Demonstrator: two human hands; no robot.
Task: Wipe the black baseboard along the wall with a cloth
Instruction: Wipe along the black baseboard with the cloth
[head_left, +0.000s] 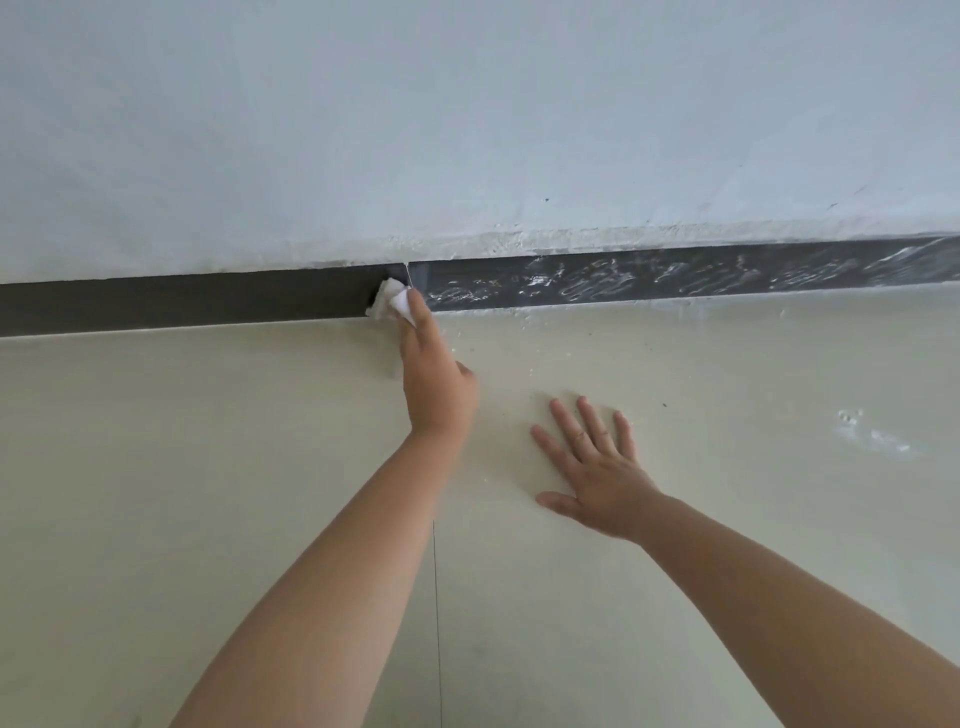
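A black baseboard (182, 304) runs along the foot of the pale wall. Left of a seam it looks clean and matte; right of the seam the baseboard is smeared with white streaks. My left hand (434, 379) reaches forward and presses a crumpled white cloth (387, 301) against the baseboard right at the seam, with its fingers stretched out over the cloth and the thumb off to the side. My right hand (597, 473) lies flat on the floor with its fingers spread, well short of the baseboard, and holds nothing.
The light beige floor (208, 467) carries white crumbs and dust near the streaked stretch and a white smudge (872, 434) at the right. A thin tile joint (437, 623) runs toward me. Rough plaster edges the wall above the baseboard.
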